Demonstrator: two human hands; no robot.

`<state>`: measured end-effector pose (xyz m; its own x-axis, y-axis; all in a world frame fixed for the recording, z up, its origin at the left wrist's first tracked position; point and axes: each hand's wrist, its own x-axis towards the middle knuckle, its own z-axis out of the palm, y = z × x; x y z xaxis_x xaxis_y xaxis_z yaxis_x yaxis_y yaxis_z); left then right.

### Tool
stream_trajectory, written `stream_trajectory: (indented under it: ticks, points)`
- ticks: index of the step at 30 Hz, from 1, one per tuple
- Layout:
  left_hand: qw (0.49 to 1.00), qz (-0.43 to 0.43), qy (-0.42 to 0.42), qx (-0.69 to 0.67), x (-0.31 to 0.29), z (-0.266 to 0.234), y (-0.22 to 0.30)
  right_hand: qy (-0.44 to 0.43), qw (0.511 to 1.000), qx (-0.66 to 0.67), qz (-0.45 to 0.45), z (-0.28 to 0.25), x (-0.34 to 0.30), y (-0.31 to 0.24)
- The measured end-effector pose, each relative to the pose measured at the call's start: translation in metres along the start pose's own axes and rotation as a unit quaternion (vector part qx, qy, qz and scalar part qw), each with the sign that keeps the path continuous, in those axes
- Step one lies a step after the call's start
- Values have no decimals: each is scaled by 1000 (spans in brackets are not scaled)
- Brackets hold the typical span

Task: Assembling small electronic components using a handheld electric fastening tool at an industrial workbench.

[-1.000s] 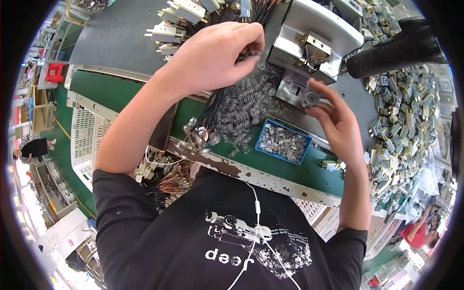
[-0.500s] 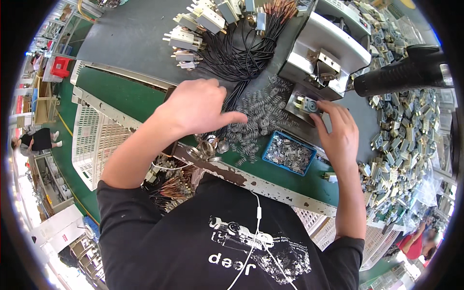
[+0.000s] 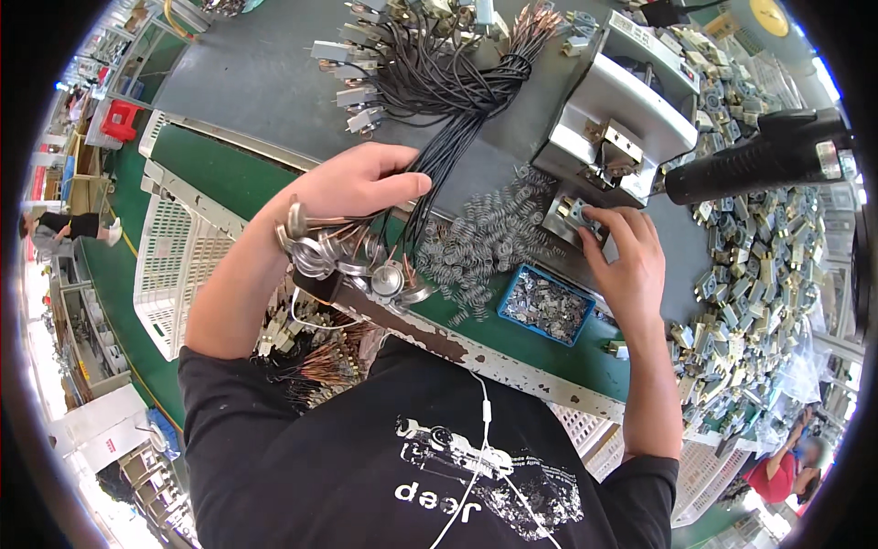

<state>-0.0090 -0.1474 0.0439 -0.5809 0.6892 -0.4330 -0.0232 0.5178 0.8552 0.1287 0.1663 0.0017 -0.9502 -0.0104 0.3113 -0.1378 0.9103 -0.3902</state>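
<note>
My left hand is closed on a bundle of black cables, its fingers partly hidden behind them. Grey plugs hang on the bundle's far left ends and bare copper wire tips on the far right. Round metal pieces dangle at its near end, beside my left wrist. Thumb and fingertips of my right hand pinch a small grey plug part with metal pins. That part sits on a metal plate in front of a silver bench machine.
Loose coil springs are heaped between my hands. A blue tray of small metal pieces stands near the table edge. Many plug parts are piled at right, under a thick black cylindrical tool. A white crate stands at left.
My left hand has taken hold of the cable bundle and shifted it; the round metal pieces have swung left, up by my wrist. My right hand stays at the plug part, moved slightly.
</note>
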Motion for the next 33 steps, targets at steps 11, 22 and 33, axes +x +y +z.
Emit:
stream_trajectory:
  ticks: [11,22,33]
  points:
    - [989,84,-21,-120,8,7,-19,-14,999,-15,-27,0,-1,2]
    - [996,13,-2,-86,-2,-1,1,-90,605,719,329,64,78,-82]
    - [968,45,-93,230,11,-35,-7,-145,757,571,283,52,89,-70]
